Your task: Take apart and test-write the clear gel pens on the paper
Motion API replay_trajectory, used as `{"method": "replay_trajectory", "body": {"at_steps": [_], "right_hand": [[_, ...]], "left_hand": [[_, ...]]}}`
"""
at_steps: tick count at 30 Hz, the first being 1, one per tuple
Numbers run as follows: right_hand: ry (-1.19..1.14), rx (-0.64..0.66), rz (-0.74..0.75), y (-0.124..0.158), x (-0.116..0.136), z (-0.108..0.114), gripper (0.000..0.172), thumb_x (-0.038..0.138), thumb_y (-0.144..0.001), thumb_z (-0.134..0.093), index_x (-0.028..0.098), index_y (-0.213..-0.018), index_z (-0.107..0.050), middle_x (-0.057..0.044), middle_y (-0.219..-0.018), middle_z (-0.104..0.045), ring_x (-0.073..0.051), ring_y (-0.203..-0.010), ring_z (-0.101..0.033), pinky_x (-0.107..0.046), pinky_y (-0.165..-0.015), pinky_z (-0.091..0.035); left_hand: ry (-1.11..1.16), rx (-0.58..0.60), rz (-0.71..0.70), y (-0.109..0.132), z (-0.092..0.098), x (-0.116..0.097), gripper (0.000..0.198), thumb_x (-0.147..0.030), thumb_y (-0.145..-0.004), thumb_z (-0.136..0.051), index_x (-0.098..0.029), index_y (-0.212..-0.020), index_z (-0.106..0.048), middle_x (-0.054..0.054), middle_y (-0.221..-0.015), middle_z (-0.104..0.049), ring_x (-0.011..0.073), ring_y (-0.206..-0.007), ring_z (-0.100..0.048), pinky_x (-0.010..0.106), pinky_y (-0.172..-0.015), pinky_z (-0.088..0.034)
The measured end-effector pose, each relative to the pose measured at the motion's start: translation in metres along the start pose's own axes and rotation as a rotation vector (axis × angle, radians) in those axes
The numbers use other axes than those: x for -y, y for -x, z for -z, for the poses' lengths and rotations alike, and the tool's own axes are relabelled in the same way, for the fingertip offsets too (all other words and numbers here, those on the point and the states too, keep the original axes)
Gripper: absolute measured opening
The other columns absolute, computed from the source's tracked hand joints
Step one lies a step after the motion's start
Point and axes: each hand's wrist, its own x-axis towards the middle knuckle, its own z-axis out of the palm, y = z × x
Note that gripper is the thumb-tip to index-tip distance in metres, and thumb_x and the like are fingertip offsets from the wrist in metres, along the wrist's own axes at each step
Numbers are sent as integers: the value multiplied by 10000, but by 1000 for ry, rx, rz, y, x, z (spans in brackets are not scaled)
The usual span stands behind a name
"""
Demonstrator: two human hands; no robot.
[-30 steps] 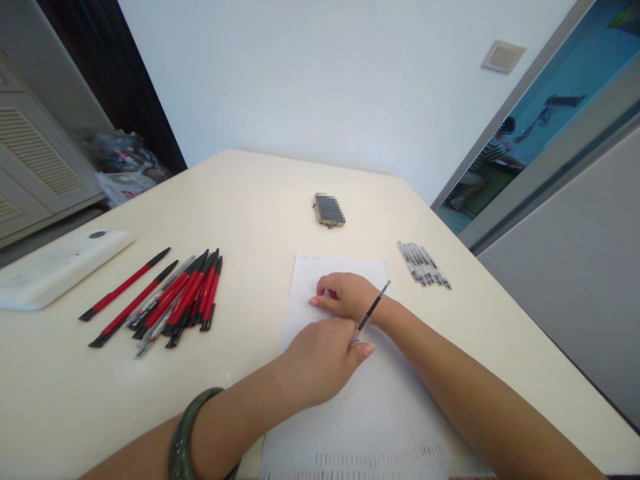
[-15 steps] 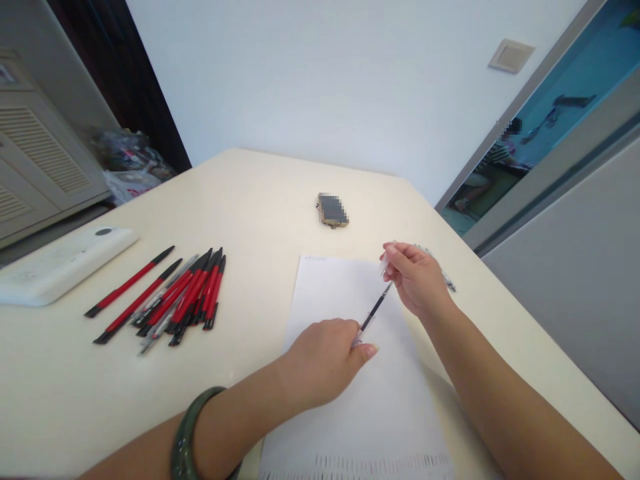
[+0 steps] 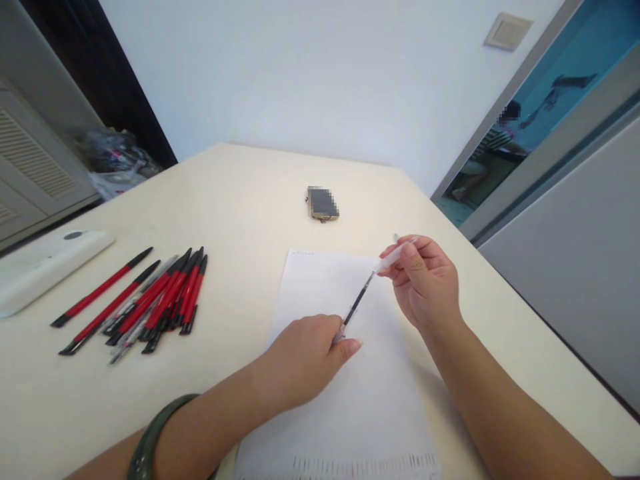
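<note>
My left hand is closed around the lower part of a pen, its thumb stretched along the paper side. A dark ink refill sticks up and right out of that grip, bare along its length. Between thumb and fingers, my right hand pinches a whitish translucent pen barrel, tilted in line with the refill. The refill's tip is right at the barrel's lower end; whether it is inside I cannot tell. Both hands are over a white sheet of paper with rows of short pen strokes near its bottom edge.
Left of the paper lies a pile of red and black pens with some clear ones among them. A white device rests at the table's left edge. Further back is a small dark blurred object. Behind the doorway, a person sits.
My right hand has turned, so the barrel now slants in line with the refill and shows more of its length. The whole view has shifted slightly; my left hand keeps its grip.
</note>
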Motion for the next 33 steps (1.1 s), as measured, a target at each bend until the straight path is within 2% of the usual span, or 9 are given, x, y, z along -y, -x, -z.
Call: {"method": "replay_trajectory", "body": {"at_steps": [7,15,26,33], "right_hand": [[20,15,-5,4,1,-3,128,293,-745,-541,193,-806,-491,3,-684,-595,-94,-548,-553,-239,-527,-450],[102,-59,26,3,5,-3,125,330,-766,-497,219,-824,-488,3,-706,-574,-97,-565,-541,-244,-526,-450],[41,14,-2,6,5,-5,100,284,-763,-516,204,-818,-490,-4,-697,-590,-97,-551,-553,-243,-529,-448],[104,67,-71,8,1,-6,161,305,-728,-557,194,-833,-505,-10,-690,-601,-104,-549,-552,-252,-525,-462]], "left_hand": [[9,12,6,0,0,0,363,-479,-805,-282,-190,-685,-465,11,-682,-526,143,-594,-453,251,-523,-307],[1,11,10,1,1,-1,358,-471,-808,-283,-190,-682,-465,16,-691,-537,145,-595,-461,246,-519,-306],[-2,2,-12,0,0,1,352,-473,-811,-285,-197,-687,-464,3,-684,-535,144,-598,-465,246,-520,-312],[-31,9,-7,1,1,0,348,-454,-816,-283,-188,-702,-475,22,-704,-543,153,-617,-482,256,-542,-323]]}}
